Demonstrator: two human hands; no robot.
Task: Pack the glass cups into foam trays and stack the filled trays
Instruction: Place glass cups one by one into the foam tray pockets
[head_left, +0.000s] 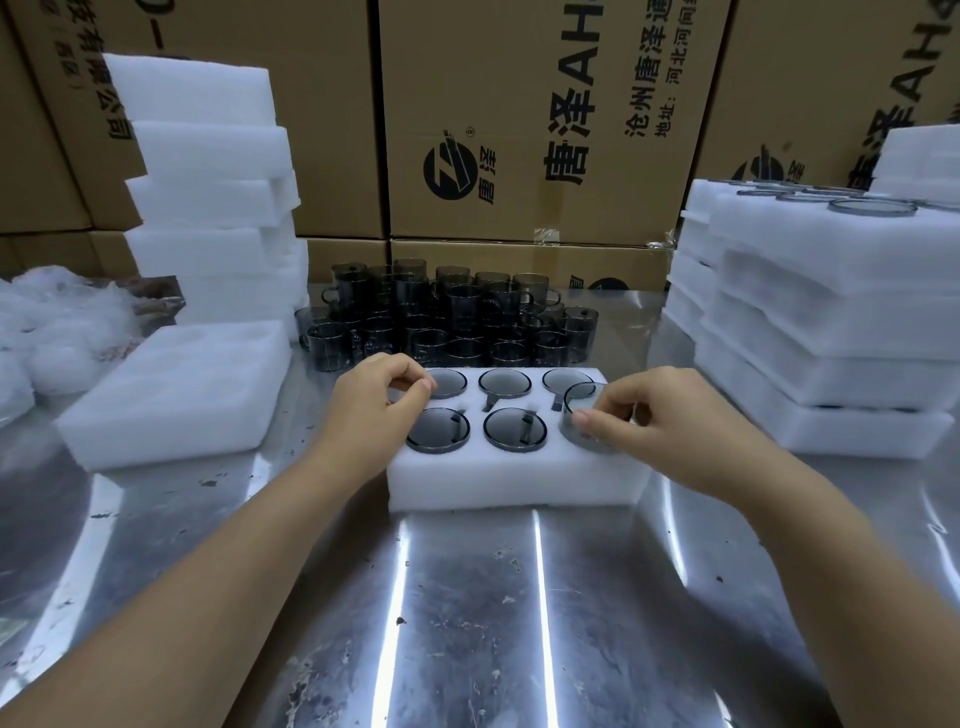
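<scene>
Right hand (670, 421) grips a smoked glass cup (582, 402) at 4 o'clock in the foam tray (493, 483); left hand (374, 400) curled at 10 o'clock, grasp indeterminate.

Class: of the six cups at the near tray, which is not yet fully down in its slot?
The front-right cup, held by the right hand: it sticks up tilted; the other five sit flush in the foam tray.

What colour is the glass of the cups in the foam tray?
Smoky dark grey, see-through. The head view shows the cups best.
</scene>
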